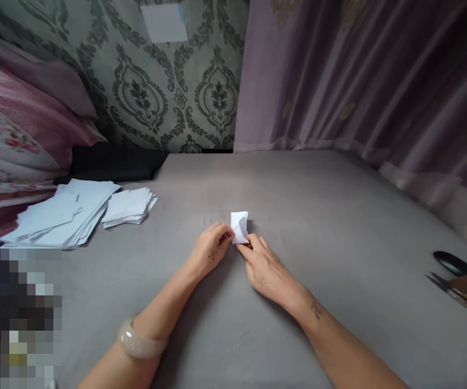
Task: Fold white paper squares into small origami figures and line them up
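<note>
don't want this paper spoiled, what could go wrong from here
The left hand and right hand are both at the near part of the small white paper, so an uneven pull might tear or skew it. Part of the paper curls up, so pressing it down carelessly could leave a crooked crease.
</note>
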`<act>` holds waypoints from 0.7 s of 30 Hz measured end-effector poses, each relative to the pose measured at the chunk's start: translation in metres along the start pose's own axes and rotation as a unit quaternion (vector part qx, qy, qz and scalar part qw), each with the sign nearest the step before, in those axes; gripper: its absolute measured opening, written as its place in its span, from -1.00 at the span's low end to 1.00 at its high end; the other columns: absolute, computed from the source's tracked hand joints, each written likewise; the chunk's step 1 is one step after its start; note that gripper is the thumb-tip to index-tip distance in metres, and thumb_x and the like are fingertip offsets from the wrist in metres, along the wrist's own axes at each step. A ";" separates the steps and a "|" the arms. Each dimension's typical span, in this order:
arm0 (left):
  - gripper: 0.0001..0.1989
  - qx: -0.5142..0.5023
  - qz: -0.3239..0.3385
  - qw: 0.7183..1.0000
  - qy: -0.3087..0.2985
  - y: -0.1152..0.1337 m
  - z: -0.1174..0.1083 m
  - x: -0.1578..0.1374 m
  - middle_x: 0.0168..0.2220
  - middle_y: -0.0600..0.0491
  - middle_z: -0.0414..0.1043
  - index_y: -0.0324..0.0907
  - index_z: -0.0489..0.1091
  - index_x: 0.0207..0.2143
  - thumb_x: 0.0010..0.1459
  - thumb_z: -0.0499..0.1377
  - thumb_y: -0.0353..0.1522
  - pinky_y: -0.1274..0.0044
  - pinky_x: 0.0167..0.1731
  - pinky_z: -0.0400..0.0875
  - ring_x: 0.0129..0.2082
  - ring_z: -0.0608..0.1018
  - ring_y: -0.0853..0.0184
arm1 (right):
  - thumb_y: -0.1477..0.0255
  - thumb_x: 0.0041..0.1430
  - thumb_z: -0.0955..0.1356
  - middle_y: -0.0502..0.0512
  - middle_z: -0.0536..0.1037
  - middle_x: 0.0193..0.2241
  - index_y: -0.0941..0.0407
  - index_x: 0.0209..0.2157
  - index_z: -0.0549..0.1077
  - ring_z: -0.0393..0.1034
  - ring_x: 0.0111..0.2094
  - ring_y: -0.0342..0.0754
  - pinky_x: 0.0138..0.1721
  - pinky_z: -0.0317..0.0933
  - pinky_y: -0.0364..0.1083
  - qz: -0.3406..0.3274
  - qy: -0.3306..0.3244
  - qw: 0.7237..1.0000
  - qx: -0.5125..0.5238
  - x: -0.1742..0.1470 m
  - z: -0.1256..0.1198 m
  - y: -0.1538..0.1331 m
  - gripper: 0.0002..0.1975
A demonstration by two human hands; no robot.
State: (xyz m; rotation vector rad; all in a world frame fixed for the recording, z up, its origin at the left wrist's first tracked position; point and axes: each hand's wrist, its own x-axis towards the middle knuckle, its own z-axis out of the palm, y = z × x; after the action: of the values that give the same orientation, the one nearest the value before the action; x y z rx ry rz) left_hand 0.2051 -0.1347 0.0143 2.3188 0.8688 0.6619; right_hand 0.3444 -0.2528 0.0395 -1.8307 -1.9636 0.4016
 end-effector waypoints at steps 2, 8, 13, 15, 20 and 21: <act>-0.85 0.017 0.041 0.999 -0.017 -0.003 0.003 -0.001 -0.32 0.01 0.44 -0.18 0.42 -0.28 0.19 0.06 -0.46 0.51 -0.27 0.38 -0.30 0.48 0.33 | 0.70 0.12 0.15 0.19 0.34 -0.17 0.13 -0.13 0.43 0.25 -0.13 -0.03 -0.07 0.25 -0.03 0.000 -0.008 1.000 0.015 -0.001 -0.004 0.000 -0.61; -0.79 0.065 0.100 0.992 -0.034 -0.008 0.007 -0.003 -0.21 -0.03 0.44 -0.16 0.45 -0.24 0.27 0.01 -0.39 0.48 -0.20 0.39 -0.20 0.48 0.28 | 0.65 0.09 0.18 0.07 0.48 -0.24 0.10 -0.30 0.52 0.38 -0.26 -0.12 -0.18 0.27 -0.12 0.033 -0.035 0.988 0.146 0.003 -0.015 0.018 -0.67; -0.74 0.117 0.124 0.984 -0.043 -0.002 0.004 -0.003 -0.22 -0.03 0.45 -0.16 0.46 -0.24 0.30 -0.04 -0.40 0.47 -0.23 0.39 -0.23 0.46 0.28 | 0.56 0.06 0.24 0.05 0.56 -0.46 0.14 -0.36 0.47 0.45 -0.44 -0.13 -0.38 0.30 -0.16 0.190 -0.009 0.944 0.271 0.011 -0.012 0.036 -0.81; -0.72 0.123 0.142 0.981 -0.049 0.000 0.002 -0.003 -0.24 -0.04 0.45 -0.17 0.45 -0.24 0.30 -0.06 -0.42 0.47 -0.23 0.38 -0.25 0.45 0.28 | 0.56 0.03 0.25 0.08 0.58 -0.45 0.14 -0.40 0.44 0.47 -0.44 -0.12 -0.39 0.31 -0.17 0.217 0.008 0.933 0.286 0.013 -0.009 0.039 -0.86; -0.70 0.126 0.177 0.973 -0.074 0.005 0.000 -0.004 -0.26 -0.05 0.44 -0.21 0.43 -0.23 0.31 -0.10 -0.46 0.46 -0.23 0.38 -0.28 0.41 0.29 | 0.57 0.02 0.26 0.12 0.60 -0.43 0.14 -0.42 0.43 0.50 -0.42 -0.11 -0.40 0.32 -0.16 0.246 0.008 0.924 0.293 0.014 -0.009 0.042 -0.87; -0.70 0.126 0.176 0.973 -0.077 0.006 0.000 -0.004 -0.26 -0.06 0.44 -0.20 0.43 -0.23 0.31 -0.10 -0.46 0.46 -0.23 0.38 -0.28 0.41 0.29 | 0.57 0.02 0.26 0.11 0.59 -0.43 0.14 -0.41 0.42 0.50 -0.43 -0.11 -0.41 0.32 -0.17 0.248 0.004 0.924 0.292 0.013 -0.010 0.042 -0.87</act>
State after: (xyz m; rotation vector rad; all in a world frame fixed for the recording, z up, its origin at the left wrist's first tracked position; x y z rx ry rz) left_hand 0.2047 -0.1412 0.0172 2.7476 0.4954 0.5270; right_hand 0.3853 -0.2365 0.0297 -1.8675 -1.1529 1.0078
